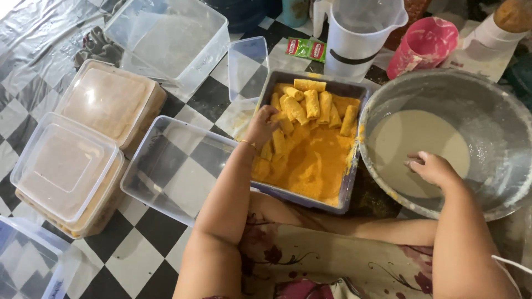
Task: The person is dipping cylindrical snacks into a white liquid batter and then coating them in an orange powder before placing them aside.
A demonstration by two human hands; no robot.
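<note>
Lots of stuff around on the black-and-white checkered floor (138, 243). Two lidded plastic containers (69, 171) sit stacked-full on the left, with an empty clear tub (172, 166) just beside them and another clear tub (166, 39) further back. Up top there's a white measuring jug (357, 41), a pink cup (422, 47) and a small green packet (306, 49).

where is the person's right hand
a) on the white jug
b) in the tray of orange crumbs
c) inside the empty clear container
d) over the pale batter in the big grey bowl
d, the right hand hangs over the pale batter in the big grey bowl, while the left hand is in the crumb tray.
</note>
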